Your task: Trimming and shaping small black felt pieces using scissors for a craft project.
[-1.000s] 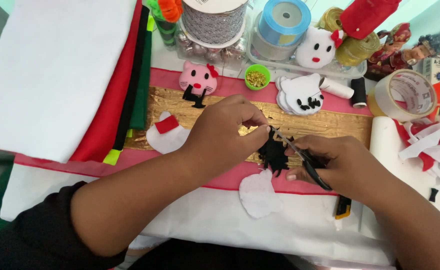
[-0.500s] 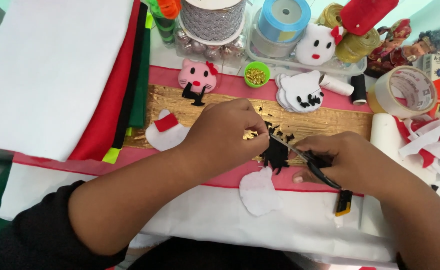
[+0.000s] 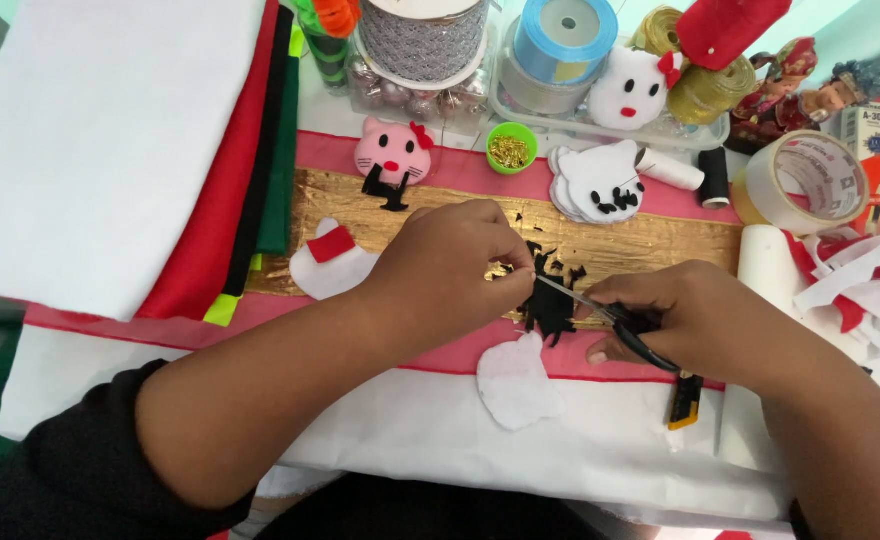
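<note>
Over gold-topped counter: black felt pinched in left hand, right hand clamped on scissors, blades angled up-left into it.

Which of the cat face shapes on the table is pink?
The pink cat face with a red bow, lying left of the small green cup. The other cat faces, the stack and the plush one, are white.

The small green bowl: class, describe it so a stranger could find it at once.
Start at the gold strip across the pink cloth. Just above it, between the pink cat face and the stack of white cat faces, sits the small green bowl. Unlike anything nearby, it is round, bright green and holds tiny gold pieces.
</note>
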